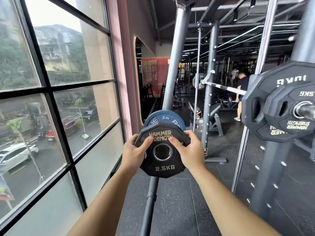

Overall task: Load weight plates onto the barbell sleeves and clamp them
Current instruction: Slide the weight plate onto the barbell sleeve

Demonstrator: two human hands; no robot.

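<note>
A black 2.5 kg weight plate [163, 165] marked "Hammer Strength" hangs in front of me, its steel-ringed centre hole facing me. My left hand [134, 153] grips its left edge with the thumb across the face. My right hand [189, 150] grips its right upper edge, fingers curled over the rim. Right behind it stands a blue round plate [161, 119]. A dark bar [150, 205] runs from below the black plate down toward me. At the right, a barbell sleeve [306, 110] carries a small black plate [289, 114] in front of a 10 kg plate [265, 82].
A big window with dark frames [49, 92] fills the left side. Grey rack uprights [208, 99] stand ahead and at the right. A white-banded bar [225, 86] crosses the rack. A person [241, 96] stands far back. Black rubber flooring [179, 201] lies below.
</note>
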